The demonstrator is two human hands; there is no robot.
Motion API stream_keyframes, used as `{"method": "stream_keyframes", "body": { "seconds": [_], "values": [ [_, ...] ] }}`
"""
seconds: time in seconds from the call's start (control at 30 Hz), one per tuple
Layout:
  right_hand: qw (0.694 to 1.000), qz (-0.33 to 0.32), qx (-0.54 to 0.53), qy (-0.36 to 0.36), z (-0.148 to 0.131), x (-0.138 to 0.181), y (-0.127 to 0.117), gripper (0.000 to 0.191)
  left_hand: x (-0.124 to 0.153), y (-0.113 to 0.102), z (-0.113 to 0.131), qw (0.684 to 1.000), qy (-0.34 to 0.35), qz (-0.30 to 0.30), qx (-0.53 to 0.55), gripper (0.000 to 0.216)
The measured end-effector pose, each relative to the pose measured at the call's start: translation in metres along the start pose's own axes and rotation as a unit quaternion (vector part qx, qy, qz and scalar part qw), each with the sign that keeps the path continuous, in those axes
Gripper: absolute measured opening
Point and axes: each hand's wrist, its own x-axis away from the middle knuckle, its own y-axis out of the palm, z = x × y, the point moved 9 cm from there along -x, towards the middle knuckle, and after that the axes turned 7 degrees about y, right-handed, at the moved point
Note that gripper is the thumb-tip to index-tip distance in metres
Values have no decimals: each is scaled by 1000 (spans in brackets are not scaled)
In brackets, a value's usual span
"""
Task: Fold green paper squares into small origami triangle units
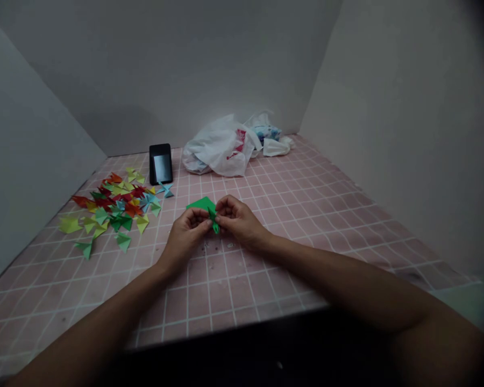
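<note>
Green paper [204, 206], partly folded: pinched between fingertips of left hand [187, 231] and right hand [237, 219], just above pink tablecloth [306, 215]. Likely light, thin, easily creased; best held at folded edges. Folded paper pile [113, 207] lies beyond left fingers.

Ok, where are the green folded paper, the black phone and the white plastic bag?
green folded paper [204, 205]: head view, on its flat upper flap.
black upright phone [160, 165]: head view, middle of its screen.
white crumpled plastic bag [215, 148]: head view, on its bulging front.
</note>
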Motion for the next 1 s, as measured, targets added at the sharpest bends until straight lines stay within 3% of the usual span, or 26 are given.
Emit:
{"method": "stream_keyframes", "body": {
  "seconds": [0.33, 0.63, 1.0],
  "values": [
    [999, -12, -47, 20, 4, 1, 2, 30, 2, 1, -4, 999, -34, 11, 11, 26],
    [999, -10, 35, 3, 2, 2, 3, 16, 2, 0, -2, 999, -45, 26, -5, 26],
    [996, -22, -61, 61, 10, 2, 5, 24, 1, 1, -6, 999, -48, 12, -3, 25]
  ]
}}
